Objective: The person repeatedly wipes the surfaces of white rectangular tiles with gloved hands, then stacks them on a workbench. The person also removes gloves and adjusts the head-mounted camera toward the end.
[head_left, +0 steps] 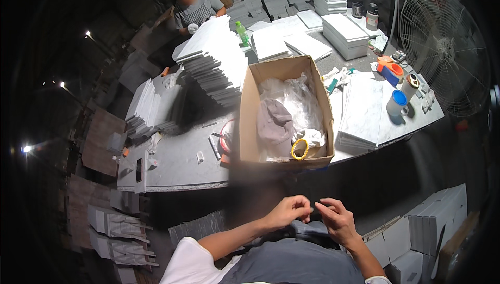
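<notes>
My left hand [290, 212] is held in front of my grey apron [297, 260], with its fingers curled in towards the thumb. Whatever it may pinch is too small to make out. Facing it, a short gap away, is my right hand [339, 221], its fingers bent but apart and nothing visible in them. Beyond both hands, an open cardboard box [249, 127] stands at the table's near edge. Inside lie a greyish-mauve cloth cap [275, 122], clear plastic wrapping [299, 94], a white cloth [312, 137] and a yellow ring-shaped item [299, 149].
Stacks of pale tiles [213, 57] cover much of the table [182, 172]. To the right stand a mug with a blue lid [398, 101], an orange tape dispenser [390, 70] and a large fan [445, 49]. Across the table, a person [198, 10] works with gloved hands.
</notes>
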The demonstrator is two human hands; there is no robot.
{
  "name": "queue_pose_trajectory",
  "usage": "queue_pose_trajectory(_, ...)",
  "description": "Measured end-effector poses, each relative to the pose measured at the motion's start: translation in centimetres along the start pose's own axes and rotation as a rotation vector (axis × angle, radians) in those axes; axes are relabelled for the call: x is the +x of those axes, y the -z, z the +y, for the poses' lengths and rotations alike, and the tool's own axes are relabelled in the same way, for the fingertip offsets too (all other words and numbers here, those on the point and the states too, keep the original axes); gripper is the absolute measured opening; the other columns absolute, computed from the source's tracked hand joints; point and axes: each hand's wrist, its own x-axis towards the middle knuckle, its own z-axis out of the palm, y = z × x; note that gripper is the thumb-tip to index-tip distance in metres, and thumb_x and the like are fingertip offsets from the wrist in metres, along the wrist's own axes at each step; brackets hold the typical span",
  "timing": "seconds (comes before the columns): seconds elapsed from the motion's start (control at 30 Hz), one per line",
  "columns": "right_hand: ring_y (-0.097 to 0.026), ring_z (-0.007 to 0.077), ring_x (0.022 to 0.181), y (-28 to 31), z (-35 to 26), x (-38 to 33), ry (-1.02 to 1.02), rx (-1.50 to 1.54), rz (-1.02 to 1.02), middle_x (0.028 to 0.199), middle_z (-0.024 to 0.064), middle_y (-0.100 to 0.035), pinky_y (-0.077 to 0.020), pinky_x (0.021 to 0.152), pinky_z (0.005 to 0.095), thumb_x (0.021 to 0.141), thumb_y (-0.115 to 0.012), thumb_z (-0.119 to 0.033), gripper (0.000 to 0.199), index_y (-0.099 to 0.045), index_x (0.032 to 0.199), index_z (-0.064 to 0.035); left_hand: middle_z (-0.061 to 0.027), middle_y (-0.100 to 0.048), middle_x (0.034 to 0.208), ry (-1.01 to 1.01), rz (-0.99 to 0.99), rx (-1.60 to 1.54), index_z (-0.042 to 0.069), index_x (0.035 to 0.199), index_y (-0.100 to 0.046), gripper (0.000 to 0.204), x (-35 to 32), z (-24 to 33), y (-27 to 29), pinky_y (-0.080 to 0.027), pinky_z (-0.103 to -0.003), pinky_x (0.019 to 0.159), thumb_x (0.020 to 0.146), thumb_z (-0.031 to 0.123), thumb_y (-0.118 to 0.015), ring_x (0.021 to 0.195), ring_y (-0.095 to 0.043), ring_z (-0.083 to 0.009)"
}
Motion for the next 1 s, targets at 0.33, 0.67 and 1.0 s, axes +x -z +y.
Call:
queue_pose_trajectory(0.33,-0.059,0.0118,0.073,3.7,6.0,-16.9,-0.986,0.174,-0.35,0.083,0.0042,-0.066,-0.0486,0.068,0.0273,0.096,-0.067,-0.016,0.016,-0.068,0.1,-0.001,-0.0121,-0.062,0.124,-0.01,-0.024,0.713,0.006,0.128,-0.063,0.037,-8.5,-7.5,4.4,-0.042,-0.039,0.105,0.097,0.026,-0.065,0.119,-0.055,-0.0282)
queue_pose_trajectory(0.67,-0.055,0.0065,0.08,3.6,4.9,-22.4,-1.071,0.725,-0.27,0.091,-0.0024,-0.063,-0.0458,0.075,0.0221,0.093,-0.07,-0.01,0.015,-0.062,0.103,-0.0021,-0.0111,-0.061,0.121,0.066,-0.096,0.873,0.008,0.125,-0.064,0.04,-8.5,-4.7,3.9,-0.045,-0.041,0.1,0.093,0.03,-0.07,0.114,-0.053,-0.0306)
queue_pose_trajectory(1.0,-0.057,0.0122,0.101,2.3,3.3,-23.6,-1.049,0.519,-0.179,0.111,0.0049,-0.063,-0.0444,0.093,0.027,0.095,-0.066,-0.036,0.044,-0.061,0.119,0.0,-0.0145,-0.058,0.124,0.059,-0.281,0.844,0.006,0.135,-0.057,0.044,-6.1,-5.4,4.3,-0.04,-0.043,0.106,0.097,0.027,-0.064,0.122,-0.05,-0.0325)
